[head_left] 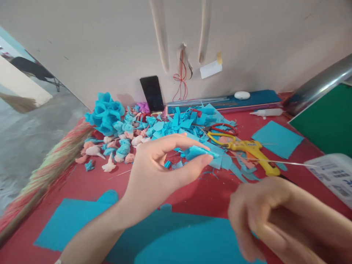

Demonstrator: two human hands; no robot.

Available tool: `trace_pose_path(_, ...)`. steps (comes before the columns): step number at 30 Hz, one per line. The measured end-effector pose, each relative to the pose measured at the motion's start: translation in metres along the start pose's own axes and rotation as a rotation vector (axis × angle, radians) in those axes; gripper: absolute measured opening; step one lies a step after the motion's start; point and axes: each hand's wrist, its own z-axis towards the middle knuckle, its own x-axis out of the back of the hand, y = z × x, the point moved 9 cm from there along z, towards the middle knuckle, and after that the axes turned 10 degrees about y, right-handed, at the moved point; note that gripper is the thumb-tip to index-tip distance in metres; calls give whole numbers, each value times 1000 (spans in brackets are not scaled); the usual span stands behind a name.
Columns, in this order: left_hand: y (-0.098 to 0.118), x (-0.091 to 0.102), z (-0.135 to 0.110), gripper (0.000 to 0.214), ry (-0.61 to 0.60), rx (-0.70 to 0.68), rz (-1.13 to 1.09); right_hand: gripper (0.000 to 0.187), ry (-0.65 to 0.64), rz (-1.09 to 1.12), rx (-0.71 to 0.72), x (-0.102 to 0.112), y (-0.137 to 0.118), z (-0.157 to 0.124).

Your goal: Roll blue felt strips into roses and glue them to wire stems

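Between the thumb and fingers of my left hand [165, 165] is a small folded piece of blue crepe paper [196, 152]. A thin pale wire [275, 160] runs from this paper out to the right. My right hand [264, 216] is low on the right, its fingers curled and slightly blurred. What its fingers hold, if anything, is hidden; a bit of blue shows beside them. Beneath both hands lies a large blue paper sheet [178, 238]. A yellow glue gun [254, 148] rests just beyond my right hand, beside yellow and red-handled scissors [222, 137].
Blue paper scraps [181, 123] are heaped mid-table, with small pink and blue paper flowers [123, 148] on the left. A blue paper bouquet [106, 113] and a phone [152, 93] stand behind. A white container [332, 176] and green board [327, 117] sit right.
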Motion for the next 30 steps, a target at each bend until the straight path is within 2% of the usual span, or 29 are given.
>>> trace_pose_path(5, -8, -2, 1, 6, 9, 85, 7, 35, 0, 29, -81, -6, 13, 9)
trace_pose_path(9, -10, -14, -3, 4, -91, 128, -53, 31, -65, 109, -148, -11, 25, 13)
trace_pose_path(13, -10, -22, -8, 2, -149, 144, -72, 8, -170, 197, -256, -21, 36, 6)
trace_pose_path(16, -9, -26, -10, 2, -169, 149, -91, 12, -110, 266, -310, -18, 40, 4)
trace_pose_path(19, -8, -28, -12, 3, -185, 156, -124, 19, -82, 272, -278, -13, 37, 6)
trace_pose_path(23, -5, -29, -13, 5, -202, 131, -158, 23, -97, 162, -196, -7, 32, 9)
trace_pose_path(27, -2, -29, -13, 7, -213, 118, -179, 13, -44, 164, -124, -1, 28, 13)
trace_pose_path(30, 2, -29, -13, 7, -223, 99, -212, 10, 48, 224, -150, 5, 29, 14)
